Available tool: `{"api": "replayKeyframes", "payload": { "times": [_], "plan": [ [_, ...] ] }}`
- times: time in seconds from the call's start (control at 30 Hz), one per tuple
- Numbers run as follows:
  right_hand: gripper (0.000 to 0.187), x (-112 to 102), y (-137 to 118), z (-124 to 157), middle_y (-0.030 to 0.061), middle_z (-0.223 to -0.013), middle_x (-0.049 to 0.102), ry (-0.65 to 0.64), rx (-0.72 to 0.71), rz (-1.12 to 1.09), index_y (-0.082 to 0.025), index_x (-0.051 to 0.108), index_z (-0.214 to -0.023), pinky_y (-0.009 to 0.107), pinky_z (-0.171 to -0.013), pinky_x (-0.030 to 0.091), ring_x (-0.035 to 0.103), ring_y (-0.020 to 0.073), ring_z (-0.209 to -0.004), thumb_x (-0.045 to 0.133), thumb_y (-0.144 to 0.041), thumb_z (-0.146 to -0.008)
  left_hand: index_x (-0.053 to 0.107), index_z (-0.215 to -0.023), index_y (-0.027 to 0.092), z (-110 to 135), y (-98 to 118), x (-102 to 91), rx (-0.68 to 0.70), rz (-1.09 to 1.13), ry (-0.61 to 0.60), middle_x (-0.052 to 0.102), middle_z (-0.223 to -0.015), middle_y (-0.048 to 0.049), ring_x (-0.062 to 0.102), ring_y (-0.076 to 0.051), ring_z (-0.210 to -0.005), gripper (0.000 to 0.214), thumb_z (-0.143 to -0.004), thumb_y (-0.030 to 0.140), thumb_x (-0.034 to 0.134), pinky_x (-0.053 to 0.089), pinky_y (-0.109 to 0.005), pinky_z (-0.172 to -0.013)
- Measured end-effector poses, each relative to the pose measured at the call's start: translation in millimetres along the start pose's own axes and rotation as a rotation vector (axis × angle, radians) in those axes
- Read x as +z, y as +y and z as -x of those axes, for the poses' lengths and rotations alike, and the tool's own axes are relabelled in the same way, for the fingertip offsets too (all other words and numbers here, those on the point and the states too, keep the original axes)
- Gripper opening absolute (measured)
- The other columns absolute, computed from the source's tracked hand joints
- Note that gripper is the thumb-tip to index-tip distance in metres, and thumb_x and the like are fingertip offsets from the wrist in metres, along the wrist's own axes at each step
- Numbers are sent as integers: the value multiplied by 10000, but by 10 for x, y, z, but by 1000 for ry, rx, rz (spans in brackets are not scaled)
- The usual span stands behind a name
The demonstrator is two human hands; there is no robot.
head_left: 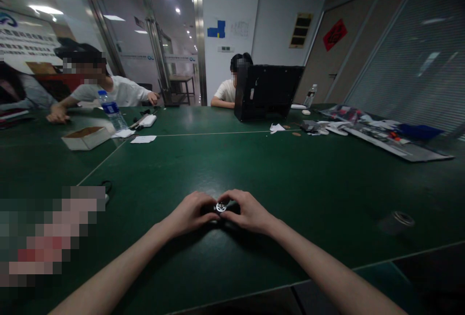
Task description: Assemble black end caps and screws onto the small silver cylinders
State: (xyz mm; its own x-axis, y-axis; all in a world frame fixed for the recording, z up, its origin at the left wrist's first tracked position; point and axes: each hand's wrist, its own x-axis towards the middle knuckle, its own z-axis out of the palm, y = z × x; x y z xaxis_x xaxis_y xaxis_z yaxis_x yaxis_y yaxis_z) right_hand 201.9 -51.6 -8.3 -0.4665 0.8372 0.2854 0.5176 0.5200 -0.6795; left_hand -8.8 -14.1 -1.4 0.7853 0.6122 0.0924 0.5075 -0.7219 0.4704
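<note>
A small round part with a silver, spoked face and a dark body sits low over the green table, between my two hands. My left hand pinches its left side, thumb and fingers closing in on it. From the right, my right hand grips the same part, its index finger over the top edge and its thumb under the front. The fingers hide the part's sides and lower body, so its exact kind does not show. Both forearms reach in from the bottom corners of the view.
A dark metal cylinder stands to the right on the green table. Farther off are a cardboard box, a water bottle, a black monitor-like case and a cluttered board. Several people sit across the table.
</note>
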Motion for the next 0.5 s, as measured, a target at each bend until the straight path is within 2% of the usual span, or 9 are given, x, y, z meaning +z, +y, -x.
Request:
{"api": "replayKeyframes", "payload": {
  "times": [0.17,0.3,0.4,0.5],
  "plan": [
    [328,1,12,-6,62,-1031,671,2,-40,-23,-189,596,-1136,329,-848,448,602,179,-917,610,-213,-810,619,-1006,179,5,23,-34,-1,16,-2,648,-880,-39,575,-181,-801,280,-846,408,599,403,-277,-741],
    [253,-85,3,-5,46,-978,679,74,-21,-23,-196,632,-1053,318,-828,466,613,172,-892,625,-248,-804,614,-1042,190,12,37,-61,-35,46,-10,649,-919,-43,585,-186,-815,341,-821,449,616,418,-279,-732],
    [256,-279,15,85,49,-981,678,186,40,26,-201,630,-1041,321,-825,484,624,174,-891,629,-291,-801,615,-1061,188,17,29,-66,-55,46,-10,648,-918,-50,589,-192,-817,384,-811,480,615,424,-290,-736],
    [270,-610,117,328,56,-1011,673,285,123,174,-207,621,-1057,353,-846,492,626,190,-915,604,-316,-811,614,-1053,189,22,28,-75,-68,49,-22,640,-929,-46,586,-194,-834,378,-814,483,609,428,-298,-752]
  ]
}}
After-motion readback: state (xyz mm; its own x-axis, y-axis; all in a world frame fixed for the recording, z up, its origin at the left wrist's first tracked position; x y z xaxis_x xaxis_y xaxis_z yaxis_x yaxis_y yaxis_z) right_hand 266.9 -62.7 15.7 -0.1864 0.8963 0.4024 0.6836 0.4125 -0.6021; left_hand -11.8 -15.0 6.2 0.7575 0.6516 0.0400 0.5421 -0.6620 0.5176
